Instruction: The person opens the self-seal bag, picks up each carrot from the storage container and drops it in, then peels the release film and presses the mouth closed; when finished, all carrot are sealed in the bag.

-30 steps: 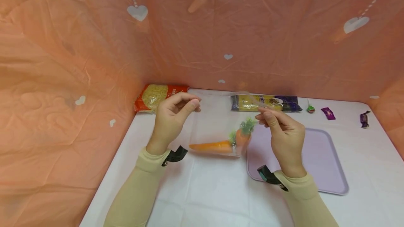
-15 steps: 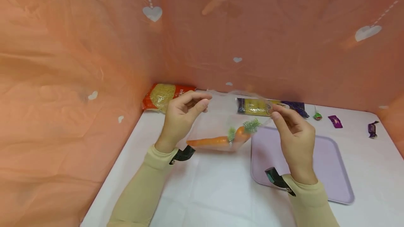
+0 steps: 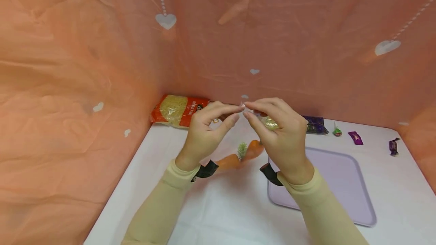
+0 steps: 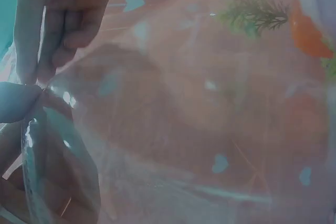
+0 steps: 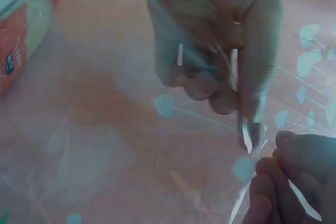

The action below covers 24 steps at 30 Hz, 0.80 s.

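My left hand and right hand meet fingertip to fingertip above the table, pinching the top edge of a clear plastic bag. Inside the bag, low down, lie two carrots: one on the left, partly behind the left wrist, and another tilted up towards the right hand. A feathery green top shows between them. Filling most of the left wrist view, the bag's film is see-through, with a carrot at the upper right.
A lilac tray lies under and beyond the right forearm. Along the back stand a red pasta bag and a dark, yellow-windowed pack, partly hidden. A lollipop and two purple-wrapped sweets lie right. Orange cloth encloses the table.
The hands were apart, holding the bag's mouth stretched wide; they have come together, the right hand moving left. The bag's top edge is gathered between them, and the carrots hang slightly lower.
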Available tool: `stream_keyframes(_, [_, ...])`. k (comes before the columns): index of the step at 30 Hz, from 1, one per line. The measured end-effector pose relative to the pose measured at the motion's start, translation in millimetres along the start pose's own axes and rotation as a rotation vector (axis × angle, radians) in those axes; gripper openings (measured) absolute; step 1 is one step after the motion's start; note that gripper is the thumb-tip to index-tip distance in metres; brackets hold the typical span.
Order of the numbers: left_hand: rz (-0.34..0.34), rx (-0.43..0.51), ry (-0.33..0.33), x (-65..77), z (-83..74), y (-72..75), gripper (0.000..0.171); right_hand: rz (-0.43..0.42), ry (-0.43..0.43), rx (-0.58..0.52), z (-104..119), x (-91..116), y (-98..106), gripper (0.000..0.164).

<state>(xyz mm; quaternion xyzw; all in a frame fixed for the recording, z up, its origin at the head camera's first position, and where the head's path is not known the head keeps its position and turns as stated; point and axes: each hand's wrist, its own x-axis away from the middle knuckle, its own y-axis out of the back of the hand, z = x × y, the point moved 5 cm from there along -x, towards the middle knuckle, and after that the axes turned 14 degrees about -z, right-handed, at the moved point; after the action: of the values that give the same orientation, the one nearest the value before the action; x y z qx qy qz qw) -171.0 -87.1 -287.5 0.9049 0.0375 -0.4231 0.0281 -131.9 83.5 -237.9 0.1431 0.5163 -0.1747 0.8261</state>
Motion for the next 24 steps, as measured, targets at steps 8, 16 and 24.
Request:
stream_keyframes(8, [0.014, -0.045, -0.078, 0.7, -3.3, -4.2, 0.027, -0.027, -0.016, 0.016, -14, 4, -5, 0.017])
stream_keyframes(16, [0.030, -0.114, -0.147, 0.7, -6.9, -4.6, 0.029, -0.030, 0.041, 0.017, -14, 4, -6, 0.016])
stream_keyframes(24, [0.037, -0.154, -0.167, 1.8, -8.4, -8.4, 0.028, -0.067, 0.103, 0.063, -17, 8, -3, 0.011])
